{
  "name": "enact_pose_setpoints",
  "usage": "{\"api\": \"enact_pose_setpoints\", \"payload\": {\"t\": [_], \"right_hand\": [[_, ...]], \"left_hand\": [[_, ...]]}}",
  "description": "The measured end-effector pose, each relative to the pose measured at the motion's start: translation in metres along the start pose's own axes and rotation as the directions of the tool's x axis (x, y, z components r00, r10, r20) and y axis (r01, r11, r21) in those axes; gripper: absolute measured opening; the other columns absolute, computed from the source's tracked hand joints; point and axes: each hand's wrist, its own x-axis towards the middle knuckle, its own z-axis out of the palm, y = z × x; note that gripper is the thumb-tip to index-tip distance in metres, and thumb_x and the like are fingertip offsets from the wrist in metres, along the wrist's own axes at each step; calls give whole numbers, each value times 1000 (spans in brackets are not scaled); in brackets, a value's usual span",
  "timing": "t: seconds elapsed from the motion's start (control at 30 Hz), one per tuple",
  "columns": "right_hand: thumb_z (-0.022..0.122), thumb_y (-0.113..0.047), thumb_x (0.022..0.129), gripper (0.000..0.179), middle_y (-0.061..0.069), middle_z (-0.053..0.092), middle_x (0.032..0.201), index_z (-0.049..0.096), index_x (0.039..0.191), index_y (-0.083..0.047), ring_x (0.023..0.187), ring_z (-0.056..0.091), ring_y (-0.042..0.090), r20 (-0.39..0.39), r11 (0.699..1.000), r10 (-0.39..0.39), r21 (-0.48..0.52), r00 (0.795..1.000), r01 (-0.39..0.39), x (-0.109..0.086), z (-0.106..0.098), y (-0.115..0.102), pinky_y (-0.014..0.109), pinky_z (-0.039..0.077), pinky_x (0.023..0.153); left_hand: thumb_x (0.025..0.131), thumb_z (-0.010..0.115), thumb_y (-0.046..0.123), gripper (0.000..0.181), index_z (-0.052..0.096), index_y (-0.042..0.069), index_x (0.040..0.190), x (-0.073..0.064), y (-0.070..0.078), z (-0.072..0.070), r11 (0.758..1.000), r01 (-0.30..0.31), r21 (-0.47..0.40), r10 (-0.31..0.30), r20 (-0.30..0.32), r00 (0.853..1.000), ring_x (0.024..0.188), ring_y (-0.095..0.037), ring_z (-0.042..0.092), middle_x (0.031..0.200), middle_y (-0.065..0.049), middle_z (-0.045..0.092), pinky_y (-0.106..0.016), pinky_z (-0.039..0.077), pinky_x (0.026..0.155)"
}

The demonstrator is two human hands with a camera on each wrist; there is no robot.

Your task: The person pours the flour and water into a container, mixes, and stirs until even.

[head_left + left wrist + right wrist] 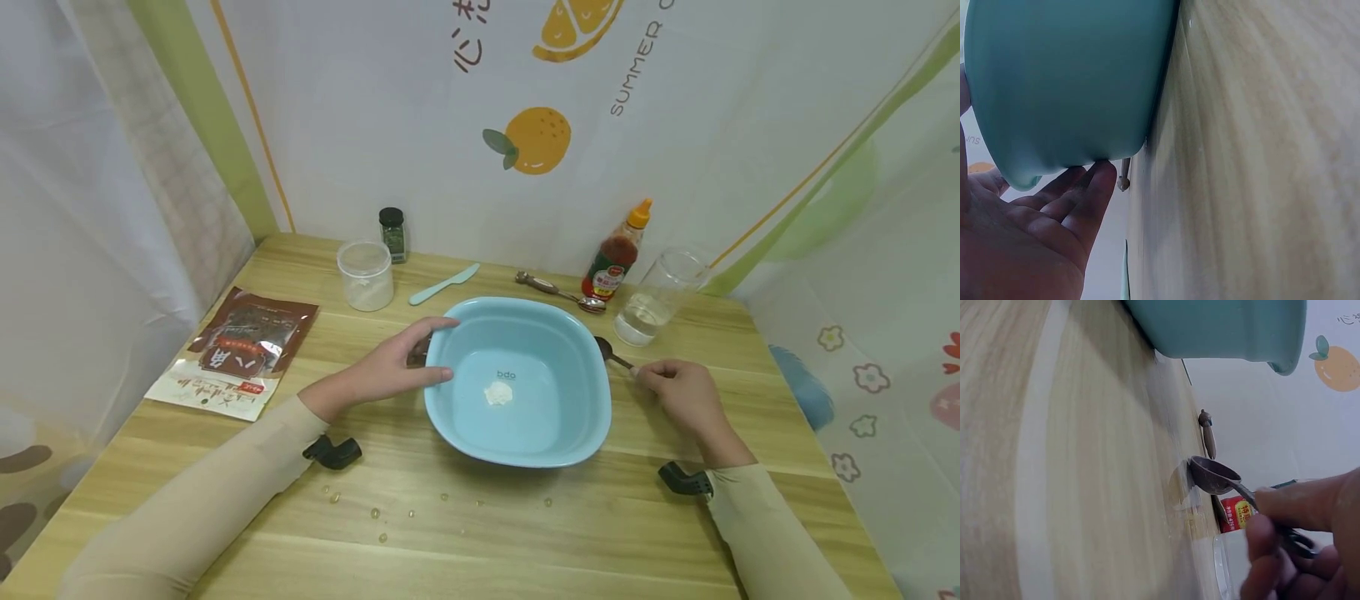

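A light blue plastic basin [525,312] stands mid-table with a small heap of white powder [498,393] on its floor. My left hand [390,367] grips the basin's left side, thumb over the rim; in the left wrist view its fingers [1094,194] press the outer wall. To the right of the basin, my right hand [686,400] pinches the handle of a dark brown measuring spoon [1215,476]. The spoon's round bowl is low by the tabletop, close to the basin's right side. The right wrist view shows a wet patch beside it.
Behind the basin are a lidded tub of white powder [365,279], a green herb jar [393,237], a pale green knife [444,285], a metal spoon [558,292], a sauce bottle [615,260] and a glass of clear liquid [647,312]. A spice packet [236,354] lies left; droplets dot the front.
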Motion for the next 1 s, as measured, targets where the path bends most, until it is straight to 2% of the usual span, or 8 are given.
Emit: {"api": "enact_pose_setpoints", "payload": {"t": [0.23,0.47,0.57,0.67,0.8,0.9,1.0], "right_hand": [[71,-48,109,52,10,80,107,82,121,1,89,59,21,-94,1000,0,4,996,0,0,-1,-3,27,48,68],[71,-50,109,52,14,80,97,84,109,0,83,61,16,-172,998,-12,54,985,22,-2,-1,-6,25,49,68],[71,-50,109,51,12,81,96,84,106,0,82,62,12,-206,996,-17,85,978,35,-2,-1,-7,24,48,69],[72,-50,109,51,4,82,91,84,105,-1,81,62,10,-235,993,-21,109,972,48,-2,-3,-8,23,48,67],[74,-47,108,47,-14,78,81,82,106,-1,78,62,9,-289,987,-30,145,957,75,-2,-6,-13,20,47,63],[75,-43,108,43,-22,71,76,81,103,-2,77,60,8,-343,981,-53,159,938,114,-4,-10,-19,20,44,61],[75,-39,108,38,-24,69,76,81,101,-2,75,58,5,-406,974,-88,155,910,164,-4,-14,-26,19,41,57]], "left_hand": [[104,79,13,76,39,4,168,-1,-2,-1,1000,-2,-2,2,1,1000,133,-42,68,156,-27,58,-42,64,101],[103,80,12,76,40,4,168,0,-1,-2,1000,-8,10,8,-1,1000,136,-42,67,158,-26,57,-43,63,104],[104,79,12,75,40,3,168,1,-1,-2,1000,-15,12,15,0,1000,137,-43,66,159,-27,55,-45,62,105],[104,78,12,75,40,3,168,1,-1,-2,1000,-10,12,10,0,1000,137,-43,66,159,-27,55,-45,62,106],[104,79,12,75,40,3,168,2,0,-2,1000,-1,13,1,3,1000,136,-42,66,159,-27,56,-45,62,106],[103,79,12,76,40,4,168,1,0,-2,1000,5,12,-5,3,1000,136,-42,67,158,-26,57,-44,63,105],[103,80,12,76,40,4,168,1,1,-1,1000,3,9,-4,3,1000,135,-43,67,158,-27,57,-45,63,105]]}}
